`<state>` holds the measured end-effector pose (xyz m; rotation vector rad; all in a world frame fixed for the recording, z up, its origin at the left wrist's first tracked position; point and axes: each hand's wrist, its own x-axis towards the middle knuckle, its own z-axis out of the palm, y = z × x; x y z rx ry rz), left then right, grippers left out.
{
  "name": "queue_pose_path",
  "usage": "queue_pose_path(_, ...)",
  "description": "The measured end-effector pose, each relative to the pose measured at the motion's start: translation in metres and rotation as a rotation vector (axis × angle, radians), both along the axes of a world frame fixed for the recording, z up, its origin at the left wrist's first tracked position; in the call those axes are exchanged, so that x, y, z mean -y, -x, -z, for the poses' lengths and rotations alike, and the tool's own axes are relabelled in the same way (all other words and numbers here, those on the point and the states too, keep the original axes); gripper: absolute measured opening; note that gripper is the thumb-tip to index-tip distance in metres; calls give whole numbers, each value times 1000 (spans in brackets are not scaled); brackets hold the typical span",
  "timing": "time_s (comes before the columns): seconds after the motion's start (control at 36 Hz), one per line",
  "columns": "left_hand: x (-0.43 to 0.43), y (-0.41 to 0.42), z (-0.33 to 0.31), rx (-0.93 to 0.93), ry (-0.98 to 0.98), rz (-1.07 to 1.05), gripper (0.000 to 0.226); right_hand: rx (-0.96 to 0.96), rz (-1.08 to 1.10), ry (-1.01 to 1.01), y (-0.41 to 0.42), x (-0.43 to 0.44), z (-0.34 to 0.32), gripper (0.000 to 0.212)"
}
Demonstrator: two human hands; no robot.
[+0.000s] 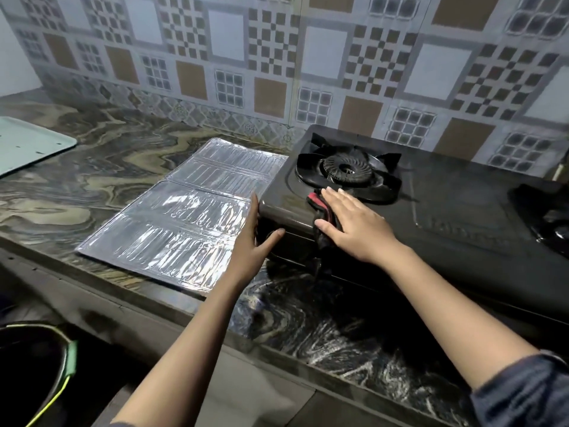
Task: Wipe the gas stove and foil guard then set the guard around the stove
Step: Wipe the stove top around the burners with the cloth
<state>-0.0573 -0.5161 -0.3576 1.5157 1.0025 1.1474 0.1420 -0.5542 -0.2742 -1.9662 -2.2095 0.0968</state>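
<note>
i am watching the gas stove (pixel 431 217), the foil guard (pixel 184 211) lying flat touching its left end, long axis running away from me, nearest my left hand (pixel 255 241) bracing that end straight-fingered, my right hand (pixel 348 223) pressing the cloth (pixel 320 208) flat-palmed.

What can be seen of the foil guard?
The guard is a silvery, shiny foil sheet, embossed with rows of ribs and split into panels by fold lines. It lies flat on the counter, left of the stove, its right edge against or just under the stove's side. The left hand reaches over its near right corner; whether it touches the foil cannot be told.
</note>
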Motion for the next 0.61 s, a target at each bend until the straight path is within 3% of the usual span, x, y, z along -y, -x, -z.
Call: queue_pose_path(0.61, -26, 33, 34, -116, 67, 249, 71, 35, 68, -42, 93, -65, 4, 64)
